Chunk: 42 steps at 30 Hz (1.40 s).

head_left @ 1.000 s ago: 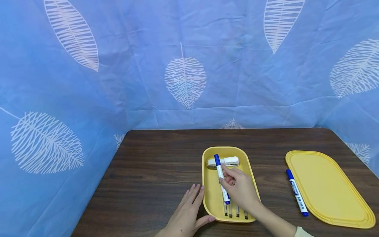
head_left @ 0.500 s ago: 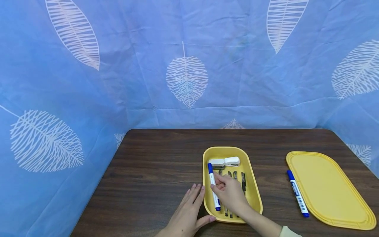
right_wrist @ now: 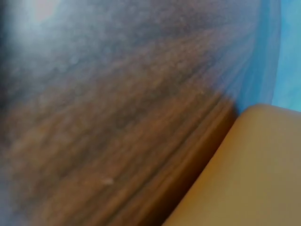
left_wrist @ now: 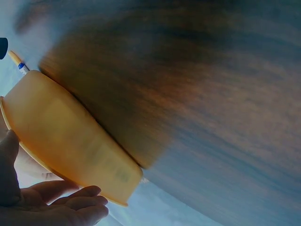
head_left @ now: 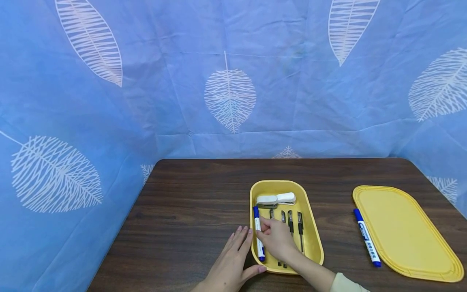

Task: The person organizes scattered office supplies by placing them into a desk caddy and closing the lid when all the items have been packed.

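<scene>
In the head view, my right hand [head_left: 276, 239] reaches into a yellow box [head_left: 318, 243]. Its thumb and fingers pinch a white whiteboard marker [head_left: 259, 239] with a blue cap, which lies lengthwise along the box's left wall. To the right of the marker are several black-capped pens [head_left: 300, 227], some partly covered by the hand. A white stapler [head_left: 276, 199] lies across the far end. My left hand [head_left: 233, 257] rests at the near left of the box, fingers extended along its rim. The left wrist view shows those relaxed fingers [left_wrist: 84, 202] at the box's edge.
A second blue-capped marker [head_left: 367, 238] lies on the dark wooden table [head_left: 197, 194], alongside a flat yellow lid [head_left: 405, 231] at the right. A blue leaf-print cloth [head_left: 277, 101] hangs behind the table. The right wrist view has mostly tabletop and the box's outer wall [right_wrist: 254, 179].
My right hand has carried the marker leftward from over the pens and lowered it beside the left wall. More of the pens show. The left hand stays at the rim.
</scene>
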{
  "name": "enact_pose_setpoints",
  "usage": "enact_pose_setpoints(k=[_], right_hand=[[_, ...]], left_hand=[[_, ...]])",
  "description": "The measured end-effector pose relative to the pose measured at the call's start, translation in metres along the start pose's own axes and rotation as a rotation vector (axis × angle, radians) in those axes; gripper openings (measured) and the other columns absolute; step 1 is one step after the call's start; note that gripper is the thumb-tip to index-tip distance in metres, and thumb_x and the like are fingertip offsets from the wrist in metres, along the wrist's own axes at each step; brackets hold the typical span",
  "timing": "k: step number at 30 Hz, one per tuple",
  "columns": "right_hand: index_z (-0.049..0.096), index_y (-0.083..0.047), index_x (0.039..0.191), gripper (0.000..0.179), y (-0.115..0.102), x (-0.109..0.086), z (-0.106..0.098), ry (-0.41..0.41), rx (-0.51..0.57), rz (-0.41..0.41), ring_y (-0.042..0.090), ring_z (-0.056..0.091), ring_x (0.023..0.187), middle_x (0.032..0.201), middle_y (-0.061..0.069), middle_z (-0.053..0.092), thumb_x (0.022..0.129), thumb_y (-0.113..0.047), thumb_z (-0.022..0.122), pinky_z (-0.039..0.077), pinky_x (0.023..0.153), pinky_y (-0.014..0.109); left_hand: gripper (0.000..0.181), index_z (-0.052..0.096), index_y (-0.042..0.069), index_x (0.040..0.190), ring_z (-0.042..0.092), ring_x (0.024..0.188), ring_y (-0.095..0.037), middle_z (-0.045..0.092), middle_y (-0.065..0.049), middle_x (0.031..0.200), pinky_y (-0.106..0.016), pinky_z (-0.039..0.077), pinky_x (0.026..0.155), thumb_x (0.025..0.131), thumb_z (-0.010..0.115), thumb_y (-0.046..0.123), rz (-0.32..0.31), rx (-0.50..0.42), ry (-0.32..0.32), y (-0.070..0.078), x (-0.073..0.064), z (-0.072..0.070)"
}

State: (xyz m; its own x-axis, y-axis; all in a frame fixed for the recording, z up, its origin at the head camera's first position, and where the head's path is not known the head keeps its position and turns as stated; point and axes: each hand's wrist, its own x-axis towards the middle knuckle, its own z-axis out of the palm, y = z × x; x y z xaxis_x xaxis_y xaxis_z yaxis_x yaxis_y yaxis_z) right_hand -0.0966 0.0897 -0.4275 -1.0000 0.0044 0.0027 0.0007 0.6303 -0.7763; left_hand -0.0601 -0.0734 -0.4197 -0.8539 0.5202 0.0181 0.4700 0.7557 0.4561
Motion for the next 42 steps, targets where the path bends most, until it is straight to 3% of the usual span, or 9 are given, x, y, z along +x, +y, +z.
enact_pose_setpoints(k=[13,25,42], right_hand=[[0.063,0.003,0.125,0.045,0.0069,0.0026,0.0043,-0.082,-0.059,0.025,0.006,0.047,0.051,0.068,-0.003,0.06,0.081,-0.007,0.072,0.038,0.046,0.019],[0.062,0.006,0.124,0.049,0.0062,0.0015,0.0011,-0.077,-0.055,0.029,0.006,0.045,0.051,0.075,0.0,0.06,0.08,-0.01,0.076,0.038,0.046,0.019],[0.064,0.004,0.123,0.046,0.0082,0.0013,0.0011,-0.048,-0.052,0.021,0.005,0.05,0.055,0.071,-0.004,0.06,0.08,-0.011,0.076,0.039,0.047,0.019]], left_hand=[[0.082,0.036,0.007,0.149,0.031,0.145,-0.031,0.036,-0.014,0.155,-0.049,0.033,0.114,0.09,0.054,0.059,-0.006,-0.023,-0.021,0.0007,0.0,-0.0005],[0.084,0.034,0.007,0.151,0.031,0.145,-0.03,0.035,-0.015,0.155,-0.049,0.033,0.114,0.089,0.053,0.061,-0.018,-0.026,-0.031,0.0015,-0.0001,-0.0007],[0.083,0.034,0.01,0.151,0.03,0.145,-0.033,0.034,-0.016,0.155,-0.052,0.034,0.113,0.089,0.055,0.06,-0.041,-0.059,-0.026,0.0008,0.0001,0.0008]])
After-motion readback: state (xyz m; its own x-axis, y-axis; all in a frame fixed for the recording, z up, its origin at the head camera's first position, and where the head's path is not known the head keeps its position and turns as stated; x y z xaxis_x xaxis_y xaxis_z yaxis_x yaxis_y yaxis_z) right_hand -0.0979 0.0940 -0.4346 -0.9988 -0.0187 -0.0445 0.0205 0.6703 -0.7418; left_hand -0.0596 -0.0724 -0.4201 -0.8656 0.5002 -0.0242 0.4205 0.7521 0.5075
